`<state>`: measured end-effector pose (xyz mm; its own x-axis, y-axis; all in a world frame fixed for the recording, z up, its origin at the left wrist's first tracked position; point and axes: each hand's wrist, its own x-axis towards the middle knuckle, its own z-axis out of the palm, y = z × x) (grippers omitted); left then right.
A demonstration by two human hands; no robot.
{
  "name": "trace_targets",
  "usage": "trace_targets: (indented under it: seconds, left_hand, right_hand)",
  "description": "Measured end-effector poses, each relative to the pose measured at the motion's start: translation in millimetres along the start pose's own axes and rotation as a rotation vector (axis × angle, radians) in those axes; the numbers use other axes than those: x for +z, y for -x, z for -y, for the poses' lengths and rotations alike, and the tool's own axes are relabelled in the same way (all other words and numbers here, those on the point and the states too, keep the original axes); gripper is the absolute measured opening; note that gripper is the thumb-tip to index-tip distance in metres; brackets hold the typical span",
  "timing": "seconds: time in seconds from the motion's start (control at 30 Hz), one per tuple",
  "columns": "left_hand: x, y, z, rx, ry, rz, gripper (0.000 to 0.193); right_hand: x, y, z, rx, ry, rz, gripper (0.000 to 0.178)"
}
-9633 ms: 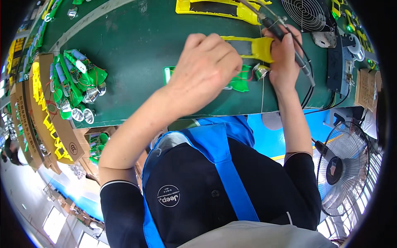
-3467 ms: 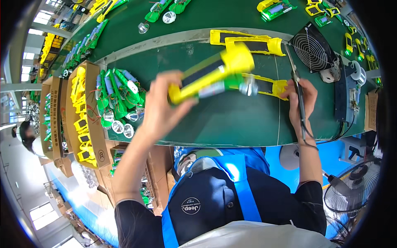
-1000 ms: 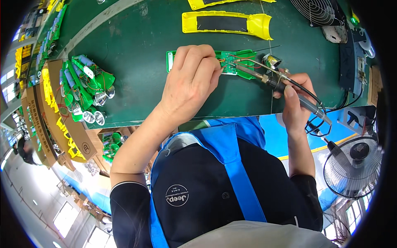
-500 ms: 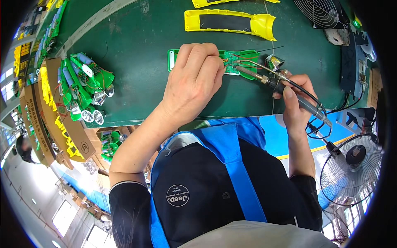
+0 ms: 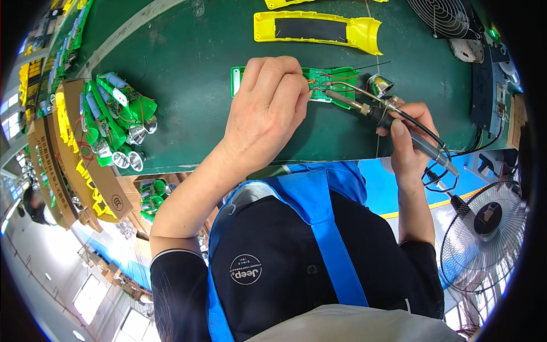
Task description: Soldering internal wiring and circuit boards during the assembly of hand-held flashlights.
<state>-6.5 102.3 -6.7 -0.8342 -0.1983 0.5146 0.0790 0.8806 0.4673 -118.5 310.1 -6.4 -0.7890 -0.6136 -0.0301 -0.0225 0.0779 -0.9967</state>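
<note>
In the middle of the green bench lies a green flashlight housing (image 5: pixel 336 73) with a small circuit board (image 5: pixel 320 80) and red and black wires. My left hand (image 5: pixel 266 111) rests over it, fingers closed in a pinch where thin wires (image 5: pixel 311 84) come out beside the board. My right hand (image 5: pixel 410 128) grips a soldering iron (image 5: pixel 426 146) with a thin metal feed tube (image 5: pixel 356 89) fixed alongside. The iron's tip and the tube's end meet at the board, close to my left fingertips. A shiny reflector (image 5: pixel 380 85) sits beyond the iron, at the housing's right end.
A yellow shell (image 5: pixel 310 28) with a dark pad lies behind the housing. Several green assemblies with reflectors (image 5: pixel 117 117) are piled at left, beside a cardboard box (image 5: pixel 108 185) holding yellow parts. A fan (image 5: pixel 484 233) stands at lower right; a grilled black device (image 5: pixel 441 17) is far right.
Both hands, the iron and the housing stay almost in place, with only a slight shift of the whole view. The fan's head at lower right has turned a little.
</note>
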Motion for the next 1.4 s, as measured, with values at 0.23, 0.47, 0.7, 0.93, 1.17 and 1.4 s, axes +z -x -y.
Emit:
trace_targets:
  seconds: [0.23,0.47,0.7,0.93,1.17,1.4]
  left_hand:
    - [1.6,1.4,-3.3,-0.026,-0.021,-0.018,0.027]
    - [0.7,-0.1,-4.9,-0.04,-0.018,-0.006,0.027]
    - [-1.4,0.7,-7.0,-0.063,-0.012,0.006,0.026]
    - [-7.3,-5.2,-10.6,-0.113,-0.048,0.082,0.024]
    - [-33.0,-6.3,-6.4,-0.175,0.039,0.264,0.017]
    - [-0.9,-59.2,-21.2,-0.014,0.146,0.5,0.008]
  right_hand:
    - [-0.8,0.2,-1.4,-0.049,0.034,0.028,0.023]
    - [0.4,1.2,-2.9,-0.029,-0.108,-0.068,0.022]
    - [-4.6,-1.5,-1.4,-0.068,-0.126,-0.056,0.027]
    - [-12.1,-19.7,6.2,-0.213,-0.079,-0.056,0.032]
    - [-19.0,-32.0,17.2,-0.323,0.008,-0.037,0.037]
    - [-4.8,-65.2,15.8,-0.542,0.097,0.014,0.034]
